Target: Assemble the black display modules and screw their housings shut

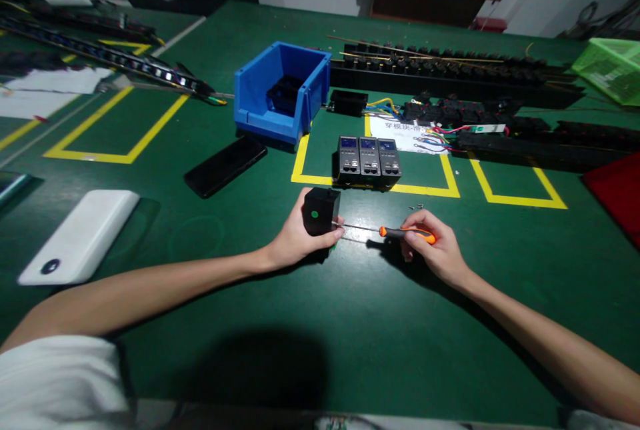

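Holds a black box [323, 207] at the centre of the frame in the left hand [296, 233], wrapped closed around it from the left, thumb along the lower edge. Grips a screwdriver [395, 233] right of centre in the right hand [434, 245], curled closed on the orange-and-black handle. Points the shaft leftward across the gap between the hands, tip at the box's right side; cannot make out the exact contact there. Has the box apart from the right hand, just below three grey modules [369, 155] on the table [380, 330]
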Available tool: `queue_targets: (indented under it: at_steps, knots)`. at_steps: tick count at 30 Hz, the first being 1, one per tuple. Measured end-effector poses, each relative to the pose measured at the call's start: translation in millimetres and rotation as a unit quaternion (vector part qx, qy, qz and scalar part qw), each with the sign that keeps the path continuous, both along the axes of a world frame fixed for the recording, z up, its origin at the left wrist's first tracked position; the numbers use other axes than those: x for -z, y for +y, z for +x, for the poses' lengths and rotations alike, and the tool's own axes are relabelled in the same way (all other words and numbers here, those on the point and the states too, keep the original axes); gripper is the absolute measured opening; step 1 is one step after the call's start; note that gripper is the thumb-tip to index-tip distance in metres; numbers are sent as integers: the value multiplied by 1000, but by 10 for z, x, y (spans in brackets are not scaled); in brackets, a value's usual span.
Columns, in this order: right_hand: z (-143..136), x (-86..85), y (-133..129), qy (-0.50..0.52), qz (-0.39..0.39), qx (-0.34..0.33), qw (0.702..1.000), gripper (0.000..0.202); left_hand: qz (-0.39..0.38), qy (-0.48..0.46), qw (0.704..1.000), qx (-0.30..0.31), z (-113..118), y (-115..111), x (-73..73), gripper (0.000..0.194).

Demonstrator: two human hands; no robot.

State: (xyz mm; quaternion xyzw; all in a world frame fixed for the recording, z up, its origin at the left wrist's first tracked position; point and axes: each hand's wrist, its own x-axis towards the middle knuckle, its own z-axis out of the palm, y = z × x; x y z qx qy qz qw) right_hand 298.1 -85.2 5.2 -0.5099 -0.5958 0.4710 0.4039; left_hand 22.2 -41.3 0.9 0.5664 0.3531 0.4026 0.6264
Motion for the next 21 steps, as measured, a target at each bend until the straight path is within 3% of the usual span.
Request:
queue_targets:
  at_steps: [6,21]
  knots:
    - [7,-8,7,-85,100,23,991,24,-3,5,1000,-6,7,5,-6,56]
    - [-40,-55,-40,4,-38,29,999,22,-2,4,1000,0,4,-7,-6,57]
